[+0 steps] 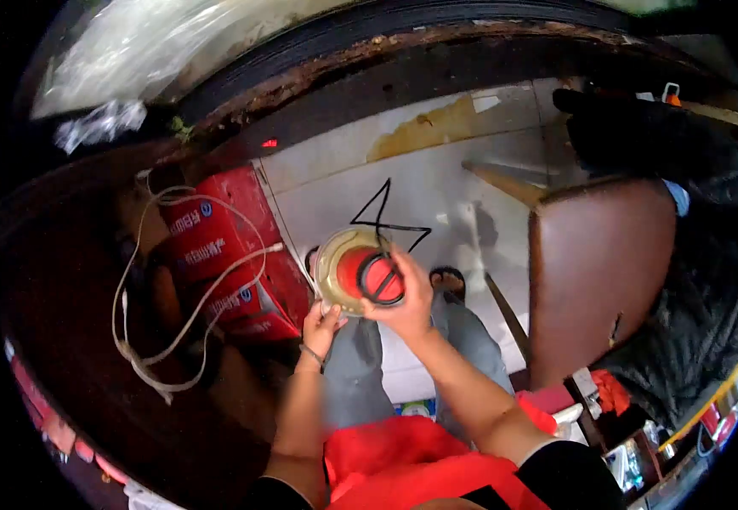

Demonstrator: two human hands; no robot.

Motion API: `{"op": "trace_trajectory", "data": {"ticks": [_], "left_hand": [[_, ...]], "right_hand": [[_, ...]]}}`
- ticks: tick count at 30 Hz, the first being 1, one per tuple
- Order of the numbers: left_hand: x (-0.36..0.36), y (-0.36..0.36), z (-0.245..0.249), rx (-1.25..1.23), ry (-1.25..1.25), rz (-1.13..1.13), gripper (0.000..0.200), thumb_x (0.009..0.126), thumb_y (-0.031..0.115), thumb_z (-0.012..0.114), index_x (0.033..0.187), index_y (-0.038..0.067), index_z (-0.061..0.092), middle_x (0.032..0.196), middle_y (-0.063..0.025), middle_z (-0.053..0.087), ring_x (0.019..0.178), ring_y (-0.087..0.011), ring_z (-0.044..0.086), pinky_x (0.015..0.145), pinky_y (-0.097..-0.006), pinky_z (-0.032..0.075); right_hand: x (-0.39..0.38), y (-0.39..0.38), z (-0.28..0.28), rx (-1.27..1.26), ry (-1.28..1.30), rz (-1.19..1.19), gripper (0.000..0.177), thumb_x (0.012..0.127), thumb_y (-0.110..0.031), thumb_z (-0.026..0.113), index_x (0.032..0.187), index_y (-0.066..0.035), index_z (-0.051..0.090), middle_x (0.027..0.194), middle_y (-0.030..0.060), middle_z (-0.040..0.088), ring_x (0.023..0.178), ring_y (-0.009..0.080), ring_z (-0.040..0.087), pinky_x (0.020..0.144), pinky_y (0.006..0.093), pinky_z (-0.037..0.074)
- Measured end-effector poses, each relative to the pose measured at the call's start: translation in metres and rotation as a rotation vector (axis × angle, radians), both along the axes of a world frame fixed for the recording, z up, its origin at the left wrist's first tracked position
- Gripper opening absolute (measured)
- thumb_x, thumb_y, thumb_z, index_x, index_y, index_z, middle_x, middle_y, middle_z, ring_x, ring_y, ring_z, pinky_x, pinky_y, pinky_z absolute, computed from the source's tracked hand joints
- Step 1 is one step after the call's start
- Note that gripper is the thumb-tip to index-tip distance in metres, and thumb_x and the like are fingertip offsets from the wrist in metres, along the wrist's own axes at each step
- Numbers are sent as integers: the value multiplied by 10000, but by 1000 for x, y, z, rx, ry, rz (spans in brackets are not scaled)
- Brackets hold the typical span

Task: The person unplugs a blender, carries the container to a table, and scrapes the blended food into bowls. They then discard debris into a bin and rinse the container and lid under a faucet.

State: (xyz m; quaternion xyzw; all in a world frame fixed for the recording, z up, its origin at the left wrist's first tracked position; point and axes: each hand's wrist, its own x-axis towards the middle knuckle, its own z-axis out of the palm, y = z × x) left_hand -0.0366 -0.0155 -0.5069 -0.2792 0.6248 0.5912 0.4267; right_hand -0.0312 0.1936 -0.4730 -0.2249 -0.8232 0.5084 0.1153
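Observation:
Above my knees is a round, pale yellowish object with a translucent rim [329, 270]; I cannot make out its exact kind. A red round part with a black ring [381, 280] sits over its right side. My right hand [407, 297] is closed around the right edge of this red part. My left hand [322, 327] is closed at the lower left rim, thumb and fingers together on it. A thin black cord [390, 226] runs in a zigzag above the red part.
A looped white cable [203, 297] lies at the left, beside red printed boxes [216, 229]. A brown chair [598, 263] with dark clothing [684, 340] stands at the right. Pale floor tiles [335, 178] carry a brown stain. Crumpled clear plastic [101, 125] lies upper left.

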Motion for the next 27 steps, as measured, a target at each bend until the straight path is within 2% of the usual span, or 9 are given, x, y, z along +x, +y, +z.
{"op": "trace_trajectory", "data": {"ticks": [2, 8, 10, 14, 16, 20, 24, 25, 27], "left_hand": [[10, 15, 30, -11, 7, -53, 265, 854, 166, 540, 1100, 76, 501, 997, -20, 565, 887, -120, 547, 750, -323, 495], [64, 53, 147, 117, -36, -43, 233, 848, 128, 538, 1066, 51, 507, 978, -27, 569, 903, -128, 545, 787, -317, 485], [85, 70, 207, 76, 3, -43, 296, 844, 106, 541, 1129, 37, 498, 1119, -71, 527, 982, -127, 515, 808, -276, 465], [120, 74, 294, 38, 331, 0, 306, 839, 131, 550, 1121, 16, 516, 1260, -111, 433, 1125, -169, 430, 904, -291, 401], [128, 54, 335, -196, 459, -246, 333, 827, 164, 568, 1111, -4, 522, 1315, -158, 361, 1221, -212, 328, 975, -303, 320], [159, 44, 372, 6, 499, 160, 340, 814, 197, 579, 1092, 4, 541, 1297, -191, 375, 1216, -244, 352, 982, -310, 298], [154, 15, 428, -35, 553, 270, 278, 819, 195, 574, 1008, -9, 573, 1260, -171, 422, 1176, -199, 391, 937, -283, 338], [146, -3, 428, -106, 371, 144, 231, 820, 175, 575, 942, -22, 582, 1258, -152, 426, 1050, -182, 483, 860, -281, 401], [141, -17, 439, -50, 499, 283, 219, 823, 175, 575, 910, -26, 581, 1258, -142, 427, 965, -166, 512, 804, -277, 426]], "right_hand": [[14, 15, 29, 74, 26, -116, 753, 489, -237, 769, 1134, 5, 465, 1109, 169, 537, 975, 316, 540, 842, 380, 428], [51, 58, 190, 95, -103, -16, 911, 430, -256, 841, 1196, 8, 424, 1128, 162, 522, 986, 272, 546, 848, 338, 446], [73, 79, 250, 95, -101, 50, 908, 431, -261, 843, 1190, 13, 425, 1132, 165, 519, 994, 263, 543, 850, 334, 446], [99, 89, 347, 68, -89, 139, 910, 429, -221, 845, 1188, 23, 407, 1155, 163, 510, 1035, 256, 523, 896, 337, 413], [90, 69, 404, -30, -146, 203, 919, 428, -193, 847, 1192, 37, 390, 1161, 169, 505, 1057, 255, 510, 915, 343, 399], [88, 53, 455, 0, 41, 389, 893, 430, -181, 851, 1162, 57, 399, 1166, 175, 500, 1065, 255, 508, 910, 334, 408], [64, 12, 505, 33, 163, 571, 876, 446, -221, 851, 1155, 50, 416, 1119, 179, 533, 1001, 255, 552, 854, 324, 447], [52, 0, 521, 66, 190, 597, 879, 449, -220, 851, 1153, 62, 407, 1125, 186, 528, 1006, 254, 550, 858, 324, 445], [47, -19, 531, 40, 249, 625, 880, 444, -211, 853, 1146, 67, 400, 1117, 190, 531, 998, 252, 553, 861, 323, 443]]}}
